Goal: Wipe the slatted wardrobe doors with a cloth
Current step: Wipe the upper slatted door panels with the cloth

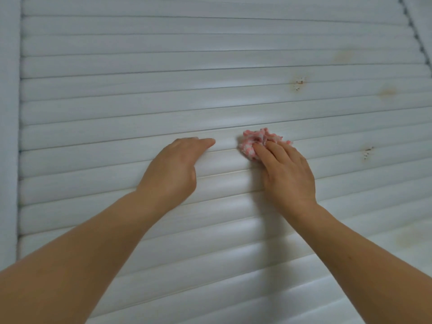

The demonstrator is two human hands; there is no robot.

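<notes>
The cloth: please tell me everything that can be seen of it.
The cloth is small, pink and white in a checked or speckled pattern, and looks soft and nubbly, like terry or knit fabric. It is crumpled into a loose wad, not spread flat. It lies against a white slat of the slatted door, right of centre. The right hand presses it there, with its fingers over the lower right part. The left hand rests on the slats beside it, apart from it.

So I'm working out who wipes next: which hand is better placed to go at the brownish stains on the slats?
The right hand. It already presses the pink cloth on the slats, and the stains lie up and to its right. The left hand rests bare on the door.
</notes>
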